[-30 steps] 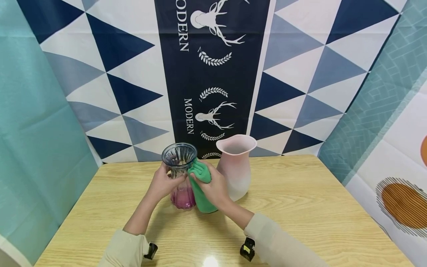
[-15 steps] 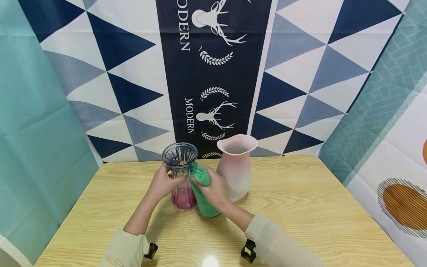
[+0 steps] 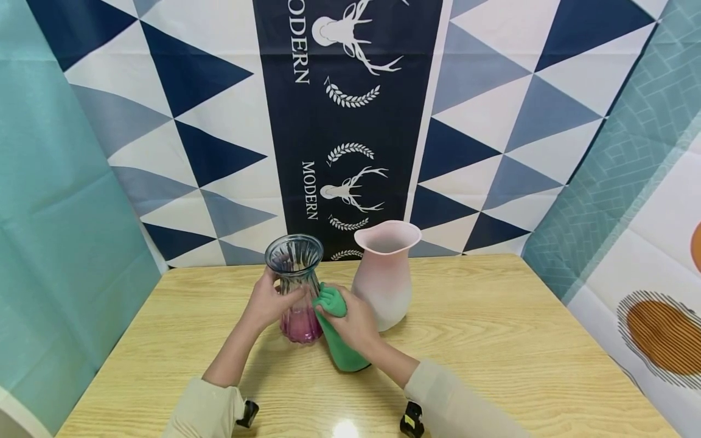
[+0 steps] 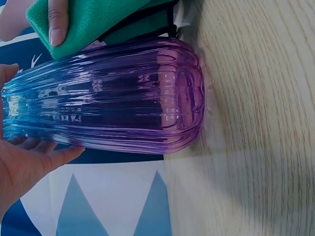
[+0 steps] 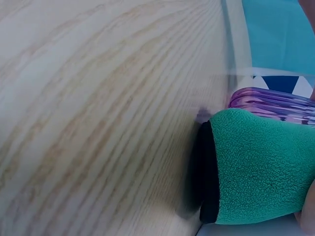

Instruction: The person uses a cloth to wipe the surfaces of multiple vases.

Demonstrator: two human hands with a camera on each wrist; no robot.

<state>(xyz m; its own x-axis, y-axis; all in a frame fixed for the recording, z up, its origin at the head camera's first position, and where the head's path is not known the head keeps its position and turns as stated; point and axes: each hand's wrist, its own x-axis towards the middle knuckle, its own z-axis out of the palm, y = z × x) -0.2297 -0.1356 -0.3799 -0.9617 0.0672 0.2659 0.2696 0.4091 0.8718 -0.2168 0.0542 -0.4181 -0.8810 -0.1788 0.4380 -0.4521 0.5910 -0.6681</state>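
Head view: the left hand (image 3: 272,303) grips the ribbed glass vase (image 3: 300,278) below its flared rim; the vase is upright on the table (image 3: 509,340). The right hand (image 3: 356,317) grasps the green cloth (image 3: 341,347) beside the vase. A pink-and-white vase (image 3: 386,283) stands behind the right hand; a triangle-patterned wall covering (image 3: 213,152) backs the table.

Left wrist view: the vase's purple base meets the wood-grain surface.

Right wrist view: the cloth's black-edged end hangs near the table.

Left hand (image 4: 22,167) around ribbed vase (image 4: 113,103), green cloth (image 4: 91,24) perhaps against it.
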